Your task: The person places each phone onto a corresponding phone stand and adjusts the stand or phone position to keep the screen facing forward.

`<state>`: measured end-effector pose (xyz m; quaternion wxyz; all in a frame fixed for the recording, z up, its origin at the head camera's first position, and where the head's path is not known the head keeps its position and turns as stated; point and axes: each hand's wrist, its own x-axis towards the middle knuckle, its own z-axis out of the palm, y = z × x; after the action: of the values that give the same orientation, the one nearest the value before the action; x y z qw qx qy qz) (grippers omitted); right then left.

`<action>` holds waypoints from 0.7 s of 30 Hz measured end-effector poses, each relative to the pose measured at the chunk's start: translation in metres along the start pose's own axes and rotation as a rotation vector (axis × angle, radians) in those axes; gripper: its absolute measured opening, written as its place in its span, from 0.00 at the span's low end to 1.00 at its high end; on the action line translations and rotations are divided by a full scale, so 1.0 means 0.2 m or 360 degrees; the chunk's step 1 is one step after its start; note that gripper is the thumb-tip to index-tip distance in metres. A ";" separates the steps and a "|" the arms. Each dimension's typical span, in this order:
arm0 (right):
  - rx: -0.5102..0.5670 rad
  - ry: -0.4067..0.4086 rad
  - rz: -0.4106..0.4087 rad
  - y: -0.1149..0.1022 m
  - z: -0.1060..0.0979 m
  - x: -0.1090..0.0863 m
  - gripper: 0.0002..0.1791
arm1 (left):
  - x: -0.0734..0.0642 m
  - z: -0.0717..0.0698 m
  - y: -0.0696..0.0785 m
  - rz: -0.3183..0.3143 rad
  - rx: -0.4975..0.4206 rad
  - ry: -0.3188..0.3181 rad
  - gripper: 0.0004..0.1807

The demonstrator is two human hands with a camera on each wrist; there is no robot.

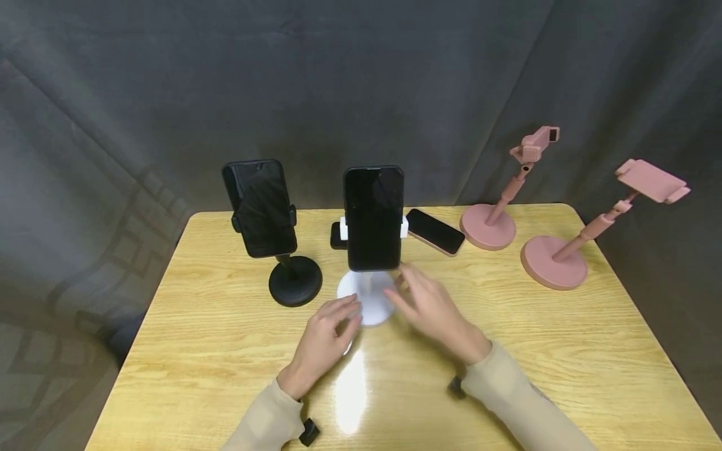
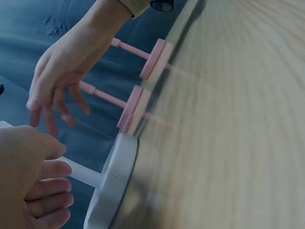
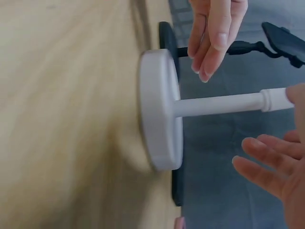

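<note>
A black phone [image 1: 374, 216] is upright in the clamp of a white phone stand [image 1: 366, 313], whose round base rests on the table. My left hand [image 1: 325, 335] is at the front left of that base, fingers loosely bent with nothing between them. On the other side, my right hand [image 1: 434, 307] is spread beside the base, its fingertips just below the phone's lower edge. The right wrist view shows the white pole [image 3: 219, 106] running between both hands, with the fingers not wrapped round it. In the left wrist view, the white base [image 2: 112, 179] lies beyond my left fingers.
To the left, a black stand [image 1: 296, 282] holds another dark phone [image 1: 262, 210], slightly tilted. A phone [image 1: 435, 232] lies flat at the back right of the white stand, and a dark device [image 1: 338, 237] is partly hidden behind it. Two pink stands [image 1: 487, 227] are at the right.
</note>
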<state>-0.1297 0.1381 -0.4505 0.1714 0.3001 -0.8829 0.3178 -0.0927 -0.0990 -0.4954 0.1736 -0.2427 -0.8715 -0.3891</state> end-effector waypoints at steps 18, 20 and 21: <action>-0.0206 -0.0457 -0.0086 0.13 0.09 -0.16 0.30 | -0.04 -0.01 0.01 -0.0076 0.0231 -0.0275 0.22; -0.0207 -0.0507 -0.0068 0.13 0.10 -0.18 0.31 | -0.05 -0.01 0.01 -0.0091 0.0229 -0.0295 0.23; -0.0200 -0.0525 -0.0060 0.13 0.10 -0.18 0.31 | -0.05 -0.01 0.01 -0.0099 0.0229 -0.0310 0.23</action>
<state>-0.1205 0.1555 -0.4948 0.0486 0.3533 -0.9114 0.2053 -0.0833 -0.1014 -0.4974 0.0930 -0.2392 -0.9170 -0.3054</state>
